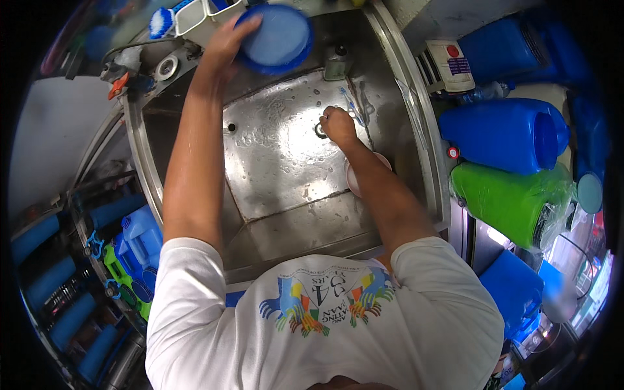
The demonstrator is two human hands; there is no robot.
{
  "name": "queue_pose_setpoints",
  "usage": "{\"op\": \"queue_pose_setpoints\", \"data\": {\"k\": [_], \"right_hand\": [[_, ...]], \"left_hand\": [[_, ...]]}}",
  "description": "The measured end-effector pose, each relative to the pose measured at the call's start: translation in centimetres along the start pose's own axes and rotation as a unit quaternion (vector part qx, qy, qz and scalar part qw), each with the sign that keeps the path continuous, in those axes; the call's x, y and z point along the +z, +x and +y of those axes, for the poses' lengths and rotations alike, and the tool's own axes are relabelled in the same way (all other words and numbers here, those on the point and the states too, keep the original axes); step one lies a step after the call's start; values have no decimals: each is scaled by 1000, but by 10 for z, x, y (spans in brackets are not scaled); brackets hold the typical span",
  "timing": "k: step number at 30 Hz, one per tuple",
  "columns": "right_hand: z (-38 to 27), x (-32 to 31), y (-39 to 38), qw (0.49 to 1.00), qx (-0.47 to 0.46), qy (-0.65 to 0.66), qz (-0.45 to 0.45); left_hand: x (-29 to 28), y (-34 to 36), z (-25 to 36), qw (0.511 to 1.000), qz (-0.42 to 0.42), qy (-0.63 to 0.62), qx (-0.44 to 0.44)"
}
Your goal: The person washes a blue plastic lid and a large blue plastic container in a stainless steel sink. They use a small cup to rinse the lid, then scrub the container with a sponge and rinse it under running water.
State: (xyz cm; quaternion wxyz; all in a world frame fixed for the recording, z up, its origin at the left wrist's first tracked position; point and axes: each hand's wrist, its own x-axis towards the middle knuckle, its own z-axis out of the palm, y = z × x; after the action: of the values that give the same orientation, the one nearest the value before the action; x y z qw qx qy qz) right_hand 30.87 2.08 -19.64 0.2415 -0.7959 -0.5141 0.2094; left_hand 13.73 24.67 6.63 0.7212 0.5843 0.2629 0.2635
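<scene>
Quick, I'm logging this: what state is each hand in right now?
Left hand: holding a round blue dish or lid by its edge.
Right hand: curled closed above the sink; can't tell whether it holds anything.

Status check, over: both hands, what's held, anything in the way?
Left hand gripping blue round plastic piece above sink. Right hand near drain, contents unclear. Pinkish round container partly hidden by right forearm; bottle beyond right hand.

White glare pooling on your steel sink (279, 162), its near slope duller, your left hand (227, 45) and the round blue piece (276, 39) slightly soft, washed-out brightness at far right, curved fisheye edges sinking into black
</scene>
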Motion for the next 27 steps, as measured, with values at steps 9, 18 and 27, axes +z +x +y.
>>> {"op": "queue_pose_setpoints", "data": {"k": [9, 18, 27], "right_hand": [[-15, 35, -4, 971, -36, -151, -181], [-21, 17, -16, 984, -21, -88, -154], [-19, 22, -20, 993, 16, -17, -119]], "left_hand": [[50, 129, 33, 982, 164, -27, 90], [15, 72, -23, 925, 291, -224, 101], [45, 76, 13, 928, 309, -187, 87]]}}
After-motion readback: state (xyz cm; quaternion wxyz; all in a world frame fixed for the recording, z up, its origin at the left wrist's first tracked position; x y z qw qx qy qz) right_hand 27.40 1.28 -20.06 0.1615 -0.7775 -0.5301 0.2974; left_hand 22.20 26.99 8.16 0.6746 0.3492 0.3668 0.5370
